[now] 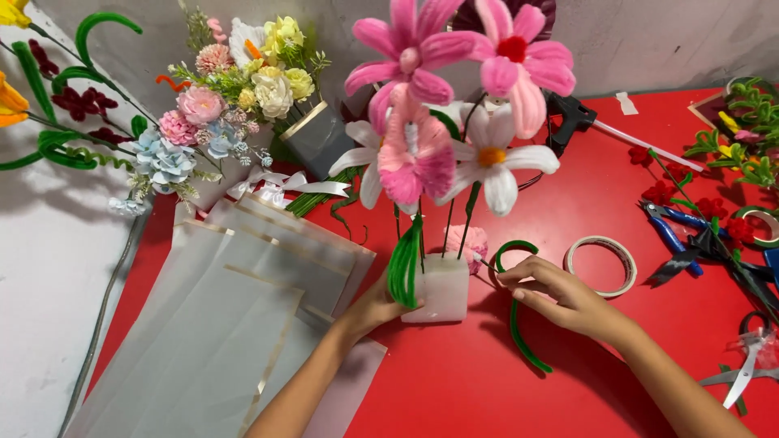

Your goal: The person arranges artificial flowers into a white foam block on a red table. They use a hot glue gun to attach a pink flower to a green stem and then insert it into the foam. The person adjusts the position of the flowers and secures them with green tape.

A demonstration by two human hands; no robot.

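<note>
pink flowers (454,57) x3, white x2, tape roll (601,265) x1

Tape roll (601,266), blue pliers (672,227) – wrapped bouquet (235,97)

No packages, labels, signs or screens visible.

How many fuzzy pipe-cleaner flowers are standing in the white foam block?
4: two pink ones on top, a pink-and-white one lower left, a white one lower right. More may hide behind them.
</note>
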